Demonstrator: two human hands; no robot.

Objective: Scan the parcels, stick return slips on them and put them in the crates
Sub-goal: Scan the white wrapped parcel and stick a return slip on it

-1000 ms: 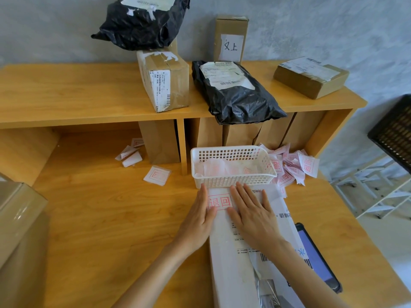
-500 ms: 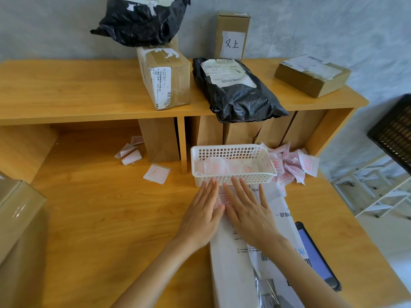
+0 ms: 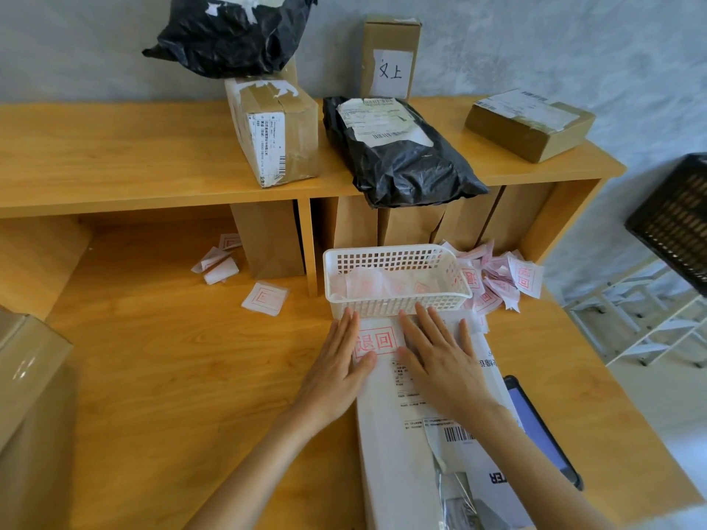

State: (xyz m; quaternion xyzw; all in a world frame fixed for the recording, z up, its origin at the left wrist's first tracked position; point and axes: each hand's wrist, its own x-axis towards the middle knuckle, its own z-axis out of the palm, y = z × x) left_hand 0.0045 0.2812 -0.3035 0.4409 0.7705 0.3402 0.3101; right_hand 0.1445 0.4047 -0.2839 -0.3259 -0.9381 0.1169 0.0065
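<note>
Pressing flat on a white parcel (image 3: 398,422), left hand (image 3: 336,361) and right hand (image 3: 440,361) lay open-fingered, flanking a red return slip (image 3: 375,341), white basket (image 3: 394,296) just beyond.

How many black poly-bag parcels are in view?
2. One black bag sits atop a cardboard box at the back; the other black bag lies on the upper shelf, overhanging its front edge. Others may be hidden.

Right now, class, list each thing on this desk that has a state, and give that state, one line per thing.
white parcel: flat on desk, under both hands
return slip: stuck on parcel, showing between the hands
left hand: open, pressing flat
right hand: open, pressing flat
white basket: upright, holding slips
tablet: screen lit
</note>
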